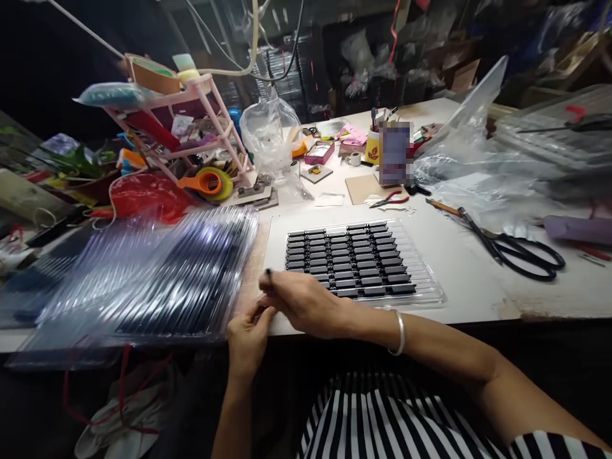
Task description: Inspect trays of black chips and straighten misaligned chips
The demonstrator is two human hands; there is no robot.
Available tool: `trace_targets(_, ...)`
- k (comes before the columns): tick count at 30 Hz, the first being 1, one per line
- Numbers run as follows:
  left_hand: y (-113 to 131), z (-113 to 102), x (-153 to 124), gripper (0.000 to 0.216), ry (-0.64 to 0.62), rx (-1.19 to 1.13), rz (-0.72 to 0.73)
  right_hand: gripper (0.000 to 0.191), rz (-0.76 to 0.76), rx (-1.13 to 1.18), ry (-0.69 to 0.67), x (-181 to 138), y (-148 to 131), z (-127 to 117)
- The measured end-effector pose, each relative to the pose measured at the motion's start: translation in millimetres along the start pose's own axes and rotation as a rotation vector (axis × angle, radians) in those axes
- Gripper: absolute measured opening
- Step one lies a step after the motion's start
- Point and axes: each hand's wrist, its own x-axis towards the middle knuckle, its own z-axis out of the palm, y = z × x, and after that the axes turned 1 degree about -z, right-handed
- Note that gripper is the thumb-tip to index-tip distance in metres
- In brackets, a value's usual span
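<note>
A clear plastic tray (425, 290) lies on the white table in front of me, with several rows of small black parts (351, 258) in it. My right hand (301, 299) rests at the tray's near left corner, fingers curled in a pinch; what it holds, if anything, is hidden. My left hand (246, 338) sits just below it at the table's front edge, fingers bent and touching the right hand. A silver bangle (399, 335) is on my right wrist.
A stack of clear trays with black parts (162, 274) lies to the left. Black scissors (516, 248) lie right of the tray, red-handled pliers (392, 199) behind it. A pink rack (182, 121), tape rolls (210, 183) and plastic bags (270, 137) crowd the back.
</note>
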Motion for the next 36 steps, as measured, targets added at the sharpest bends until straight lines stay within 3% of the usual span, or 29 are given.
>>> trace_targets(5,24.2,3.6,30.4,0.030,0.039,-0.192,0.050,0.013,0.239,0.099,0.445,-39.1,-17.4,-73.3)
trace_targets(10,65.3,55.9,94.3,0.026,-0.241,-0.115,0.159,0.009,0.532,-0.082,0.802,-112.5,1.4,-109.6)
trace_targets(13,81.2,103.5,128.7,0.024,-0.308,-0.017,0.235,0.012,0.651,-0.162,0.884,-143.9,11.4,-113.4)
trace_targets(16,87.5,144.0,146.3,0.021,-0.338,0.083,0.278,0.015,0.711,-0.139,0.913,-157.1,12.0,-114.1)
trace_targets(20,87.8,167.7,149.6,0.018,-0.349,0.201,0.321,0.014,0.714,-0.051,0.854,-158.7,9.5,-114.3)
trace_targets(24,80.7,150.9,157.1,0.020,-0.332,0.260,0.338,0.012,0.698,-0.005,0.825,-158.1,9.4,-114.8)
trace_targets(31,44.7,71.5,193.2,0.021,-0.237,0.369,0.257,0.013,0.706,0.012,0.866,-158.8,6.4,-115.1)
trace_targets(33,35.2,61.8,193.2,0.020,-0.277,0.408,0.258,0.013,0.708,0.003,0.861,-158.7,5.9,-114.8)
trace_targets(36,27.0,65.2,188.3,0.020,-0.373,0.441,0.287,0.014,0.709,-0.015,0.860,-158.0,5.9,-114.4)
